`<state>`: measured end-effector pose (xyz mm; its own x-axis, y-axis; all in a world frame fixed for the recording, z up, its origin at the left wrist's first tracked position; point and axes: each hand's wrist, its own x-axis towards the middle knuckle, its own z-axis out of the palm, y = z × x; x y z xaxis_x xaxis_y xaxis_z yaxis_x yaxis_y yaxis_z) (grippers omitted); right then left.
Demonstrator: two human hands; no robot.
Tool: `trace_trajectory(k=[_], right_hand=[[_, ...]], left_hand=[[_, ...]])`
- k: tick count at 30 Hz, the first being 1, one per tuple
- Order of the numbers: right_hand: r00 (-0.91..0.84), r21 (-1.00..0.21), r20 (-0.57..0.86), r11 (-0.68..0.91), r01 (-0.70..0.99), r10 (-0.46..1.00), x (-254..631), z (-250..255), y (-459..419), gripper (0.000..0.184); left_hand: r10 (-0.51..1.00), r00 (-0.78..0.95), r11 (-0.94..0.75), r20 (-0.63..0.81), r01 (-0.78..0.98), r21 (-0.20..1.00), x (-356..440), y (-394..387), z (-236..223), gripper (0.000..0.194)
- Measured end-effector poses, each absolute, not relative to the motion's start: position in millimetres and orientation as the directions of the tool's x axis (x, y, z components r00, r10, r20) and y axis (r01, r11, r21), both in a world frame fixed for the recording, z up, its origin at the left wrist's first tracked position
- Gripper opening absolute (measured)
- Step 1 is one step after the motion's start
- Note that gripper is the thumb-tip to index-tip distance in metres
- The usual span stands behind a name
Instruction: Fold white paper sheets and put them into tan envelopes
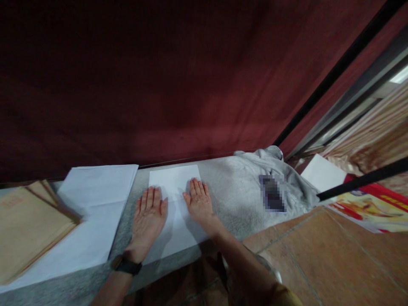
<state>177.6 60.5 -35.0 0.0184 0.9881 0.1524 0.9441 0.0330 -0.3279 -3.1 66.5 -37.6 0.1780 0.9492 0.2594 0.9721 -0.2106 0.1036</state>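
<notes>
A white sheet of paper lies on the grey cloth in front of me, with a faint crease across its middle. My left hand is over the sheet's left edge, fingers straight and thumb out, with a dark watch on the wrist. On the paper's right side rests my right hand, palm down and fingers stretched out. Neither hand holds anything. To the left is a stack of larger white paper, partly covered by brown envelopes.
A phone-like object, blurred out, lies on the cloth at right. Behind stands a dark red panel. Black bars slant along the right side. A colourful printed box sits beyond them, above the tiled floor.
</notes>
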Motion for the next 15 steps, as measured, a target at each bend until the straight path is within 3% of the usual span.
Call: trace_trajectory(k=[3,8,15], right_hand=[[-0.057,-0.358,0.177,0.118,0.926,0.983,166.9,-31.2,61.6,0.060],[-0.135,-0.387,0.170,0.192,0.902,0.976,151.5,-28.8,61.0,0.056],[-0.100,-0.363,0.161,0.154,0.919,0.982,157.3,-39.6,69.2,0.058]], left_hand=[[0.932,0.254,-0.296,0.258,0.946,0.135,7.1,67.9,-40.0,0.060],[0.920,0.367,-0.386,0.140,0.909,0.159,20.7,69.8,-46.8,0.058],[0.930,0.312,-0.340,0.197,0.931,0.132,23.9,76.9,-48.5,0.058]])
